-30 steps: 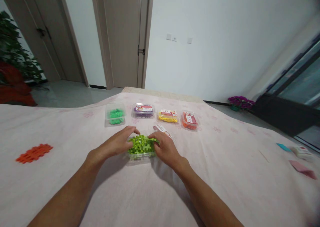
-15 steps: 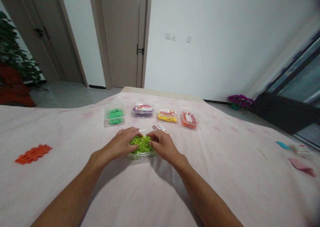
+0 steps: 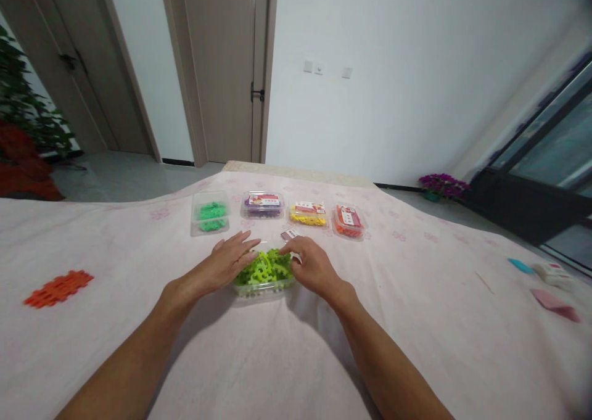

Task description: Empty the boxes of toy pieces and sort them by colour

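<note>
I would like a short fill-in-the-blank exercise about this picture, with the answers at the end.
The pieces in the clear box, between the left hand and the right hand, are light ____.
In the row behind, the labelled box between the purple pieces and the orange pieces holds something ____.
The flat orange shape lies on the ____ side of the cloth.
Missing words: green; yellow; left

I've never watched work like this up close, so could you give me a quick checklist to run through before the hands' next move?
1. Lime-green pieces heaped inside the near clear box: ok.
2. That box flat on the cloth: ok.
3. Box closed: not ok, its top is open.
4. Left hand free of the pieces: cannot tell, its fingers spread over the box's left side.
5. Right hand gripping a piece: cannot tell, its curled fingers hide it.
6. Orange pieces apart from both hands: ok.
</note>
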Demonstrator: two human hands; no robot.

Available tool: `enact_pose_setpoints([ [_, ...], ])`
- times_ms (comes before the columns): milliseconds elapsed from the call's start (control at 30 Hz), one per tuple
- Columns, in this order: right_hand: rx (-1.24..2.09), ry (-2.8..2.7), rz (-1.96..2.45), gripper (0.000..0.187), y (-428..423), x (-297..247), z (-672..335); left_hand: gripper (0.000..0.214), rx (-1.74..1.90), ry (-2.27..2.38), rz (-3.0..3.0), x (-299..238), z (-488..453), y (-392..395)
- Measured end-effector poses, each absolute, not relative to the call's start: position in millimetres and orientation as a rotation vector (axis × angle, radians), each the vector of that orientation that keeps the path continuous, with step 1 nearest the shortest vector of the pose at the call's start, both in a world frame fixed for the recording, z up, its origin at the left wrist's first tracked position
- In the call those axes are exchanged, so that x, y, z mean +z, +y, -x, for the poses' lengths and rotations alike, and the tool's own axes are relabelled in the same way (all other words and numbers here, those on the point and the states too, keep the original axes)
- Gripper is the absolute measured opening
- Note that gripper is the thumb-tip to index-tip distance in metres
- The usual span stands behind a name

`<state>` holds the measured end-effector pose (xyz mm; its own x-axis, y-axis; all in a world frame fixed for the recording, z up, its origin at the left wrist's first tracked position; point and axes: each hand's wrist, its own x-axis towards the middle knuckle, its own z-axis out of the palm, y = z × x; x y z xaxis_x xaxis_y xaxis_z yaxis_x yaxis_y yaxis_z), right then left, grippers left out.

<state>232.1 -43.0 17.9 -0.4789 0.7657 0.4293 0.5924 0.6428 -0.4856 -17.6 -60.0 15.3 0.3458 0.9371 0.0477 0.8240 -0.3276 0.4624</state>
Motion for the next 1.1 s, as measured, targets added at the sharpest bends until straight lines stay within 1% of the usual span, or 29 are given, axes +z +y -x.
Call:
enact_pose_setpoints([
  [67, 0.335, -2.181, 1.063, 0.045, -40.3, 20.5, -236.1, 0.057, 0.46, 1.567, -2.317, 14.8, 16.0, -58.1],
  [133, 0.304, -2.126, 1.119, 0.04, -35.0, 23.2, -243.6, 0.057, 0.487, 1.565, -2.411, 15.3, 9.4, -59.5],
  [200, 0.264, -2.084, 1.271, 0.035, -27.9, 23.6, -255.2, 0.057, 0.494, 1.507, -2.518, 16.3, 0.0, -63.8],
  [300, 0.234, -2.109, 1.544, 0.032, -17.1, 16.3, -275.1, 0.062, 0.391, 1.402, -2.609, 15.6, -12.5, -70.9],
  [367, 0.283, -2.214, 1.621, 0.038, -12.4, 7.2, -284.0, 0.067, 0.318, 1.386, -2.627, 13.2, -17.0, -73.5],
  [467, 0.357, -2.365, 1.624, 0.051, -12.1, -5.2, -284.8, 0.07, 0.315, 1.4, -2.634, 9.1, -18.1, -73.7],
  [567, 0.283, -2.424, 1.669, 0.064, -19.2, -9.3, -275.5, 0.07, 0.329, 1.403, -2.637, 7.8, -16.8, -72.7],
  [633, 0.22, -2.446, 1.698, 0.067, -25.5, -8.1, -269.4, 0.069, 0.321, 1.4, -2.632, 9.2, -16.4, -72.7],
  [800, 0.147, -2.485, 1.66, 0.047, -34.5, -6.2, -266.0, 0.07, 0.293, 1.378, -2.601, 15.8, -16.4, -74.9],
  [867, 0.13, -2.506, 1.62, 0.042, -34.4, -6.6, -267.7, 0.07, 0.34, 1.359, -2.578, 17.8, -15.7, -75.2],
  [1000, 0.071, -2.502, 1.64, 0.022, -33.3, -2.0, -272.2, 0.063, 0.519, 1.458, -2.434, 15.9, -11.1, -70.7],
  [1100, 0.034, -2.444, 1.676, 0.023, -33.5, 4.6, -277.2, 0.063, 0.75, 1.621, -2.237, 8.5, -5.3, -63.0],
])
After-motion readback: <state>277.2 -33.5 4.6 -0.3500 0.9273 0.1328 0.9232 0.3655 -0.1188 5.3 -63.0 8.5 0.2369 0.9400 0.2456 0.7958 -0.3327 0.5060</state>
